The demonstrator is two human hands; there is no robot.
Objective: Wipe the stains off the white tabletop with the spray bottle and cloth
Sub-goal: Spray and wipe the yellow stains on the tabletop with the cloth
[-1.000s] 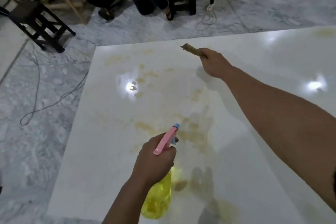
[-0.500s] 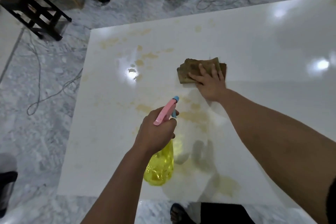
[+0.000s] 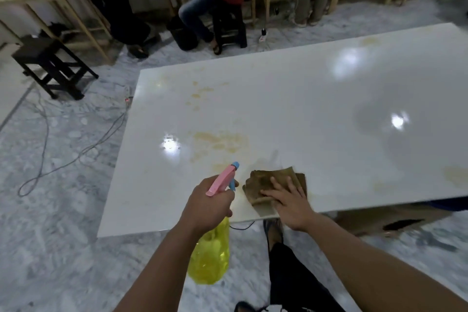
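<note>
My left hand [image 3: 207,205] grips a yellow spray bottle [image 3: 211,256] with a pink trigger and blue nozzle, held over the near edge of the white tabletop [image 3: 316,99]. My right hand [image 3: 288,200] lies flat, fingers spread, pressing a folded brown cloth [image 3: 266,181] onto the tabletop near its front edge. Yellowish stains [image 3: 217,140] spread beyond the bottle's nozzle; smaller spots [image 3: 200,92] dot the far left part, and another patch [image 3: 455,175] sits at the right front.
A black stool [image 3: 50,66] stands on the marble floor to the left, with cables [image 3: 76,149] trailing beside the table. Two people [image 3: 202,0] sit behind the far edge near wooden frames. My foot [image 3: 273,230] shows under the front edge.
My right hand has dragged the cloth from the table's middle toward the front edge. The view has tilted up, showing more of the room. The left hand still holds the bottle.
</note>
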